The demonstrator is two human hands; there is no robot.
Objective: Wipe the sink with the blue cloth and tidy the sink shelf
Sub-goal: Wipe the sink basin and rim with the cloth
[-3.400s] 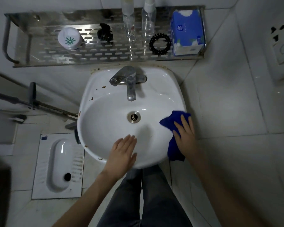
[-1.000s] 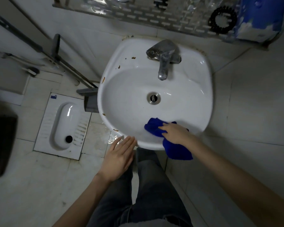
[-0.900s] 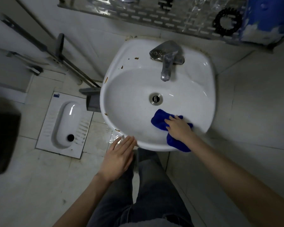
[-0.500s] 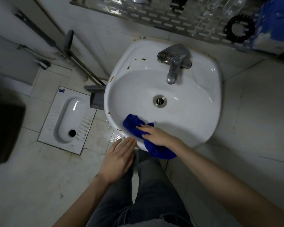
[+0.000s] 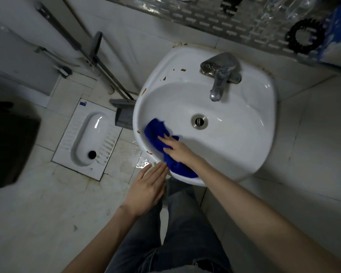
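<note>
The white sink (image 5: 244, 142) hangs on the wall under a perforated metal shelf (image 5: 215, 18). My right hand (image 5: 177, 149) presses the blue cloth (image 5: 158, 133) flat against the sink's near-left inner wall, and part of the cloth hangs over the front rim. Brown stains dot the left rim. My left hand (image 5: 148, 188) lies flat with fingers together against the front-left edge of the sink, holding nothing. On the shelf are a black hair tie (image 5: 303, 36), a blue tissue pack (image 5: 339, 30) and clear bottles (image 5: 283, 6), partly cut off by the frame.
A chrome tap (image 5: 220, 73) stands at the back of the sink above the drain (image 5: 199, 121). A squat toilet (image 5: 89, 136) is set in the floor to the left, with a wet patch beside it. Long-handled tools (image 5: 95, 54) lean on the left wall. My legs are below the sink.
My right hand has swept the blue cloth from the sink's right rim along the front wall to the left side. My left hand has stayed at the front edge. The view has tilted down.
</note>
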